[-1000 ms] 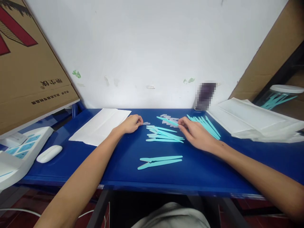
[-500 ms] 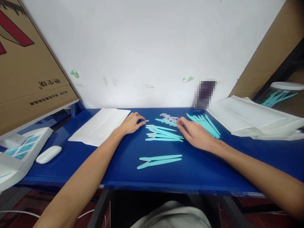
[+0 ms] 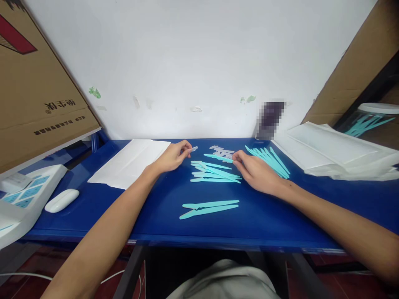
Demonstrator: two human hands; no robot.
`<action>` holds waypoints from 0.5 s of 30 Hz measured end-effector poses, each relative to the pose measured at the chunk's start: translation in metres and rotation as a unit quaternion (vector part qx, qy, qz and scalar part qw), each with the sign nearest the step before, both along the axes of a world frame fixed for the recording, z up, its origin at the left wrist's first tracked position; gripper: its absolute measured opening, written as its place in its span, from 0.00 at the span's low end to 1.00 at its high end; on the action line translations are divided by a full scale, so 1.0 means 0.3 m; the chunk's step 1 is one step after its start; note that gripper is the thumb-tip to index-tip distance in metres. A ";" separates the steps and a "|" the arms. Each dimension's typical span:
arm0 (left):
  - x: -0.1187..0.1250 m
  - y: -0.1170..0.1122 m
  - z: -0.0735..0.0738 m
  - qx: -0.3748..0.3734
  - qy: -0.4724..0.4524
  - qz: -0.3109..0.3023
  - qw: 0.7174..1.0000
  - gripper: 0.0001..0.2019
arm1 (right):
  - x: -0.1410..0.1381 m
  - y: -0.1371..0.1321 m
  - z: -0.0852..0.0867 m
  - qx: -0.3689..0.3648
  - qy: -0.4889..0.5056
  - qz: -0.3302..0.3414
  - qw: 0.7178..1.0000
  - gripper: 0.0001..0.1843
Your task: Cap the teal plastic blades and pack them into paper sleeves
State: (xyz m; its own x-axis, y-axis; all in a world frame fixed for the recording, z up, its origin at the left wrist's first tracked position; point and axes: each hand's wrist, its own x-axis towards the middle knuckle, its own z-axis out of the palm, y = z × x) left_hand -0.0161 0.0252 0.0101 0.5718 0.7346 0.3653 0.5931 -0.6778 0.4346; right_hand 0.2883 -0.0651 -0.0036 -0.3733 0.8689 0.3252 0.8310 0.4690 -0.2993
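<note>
My left hand (image 3: pixel 177 155) pinches a small clear plastic blade cover (image 3: pixel 194 148) between thumb and fingers. In my right hand (image 3: pixel 251 167) is the handle end of a turquoise eyebrow razor (image 3: pixel 215 157), its blade end pointing left toward the left hand. Behind that razor lies a loose heap of clear covers (image 3: pixel 222 151). Nearer to me is a pile of turquoise razors (image 3: pixel 215 174), several of them crossing. Two more razors (image 3: pixel 210 207) lie apart at the front. To the right of my right hand, another group of razors (image 3: pixel 269 160) is fanned out.
White paper (image 3: pixel 124 162) lies at the left, white bags (image 3: pixel 330 151) at the right. A white case (image 3: pixel 62 201) and a white tray (image 3: pixel 34 199) stand far left. A lidded jar (image 3: pixel 368 122) holds more razors. Cardboard (image 3: pixel 43 83) and a wall border the blue table (image 3: pixel 264 220).
My left hand has lifted the clear cover slightly off the table and tilted it up. The right hand keeps its hold on the razor. The view has shifted a little.
</note>
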 end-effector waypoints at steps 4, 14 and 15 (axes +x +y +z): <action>0.028 -0.049 0.047 -0.026 -0.102 -0.026 0.994 0.15 | -0.009 -0.006 0.000 0.009 0.006 0.011 1.000 0.08; 0.054 -0.057 0.025 -0.053 -0.134 -0.012 0.989 0.16 | -0.009 -0.007 0.000 0.015 0.012 0.009 1.000 0.09; 0.053 -0.057 0.026 -0.054 -0.133 -0.011 0.990 0.16 | -0.008 -0.006 0.000 0.016 0.013 0.009 1.000 0.09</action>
State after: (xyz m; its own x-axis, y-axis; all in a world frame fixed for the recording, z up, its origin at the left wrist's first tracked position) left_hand -0.0002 0.0080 0.0178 0.4818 0.7662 0.4253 0.4330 -0.6301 0.6446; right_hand 0.2859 -0.0670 -0.0035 -0.3793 0.8511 0.3630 0.8150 0.4930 -0.3044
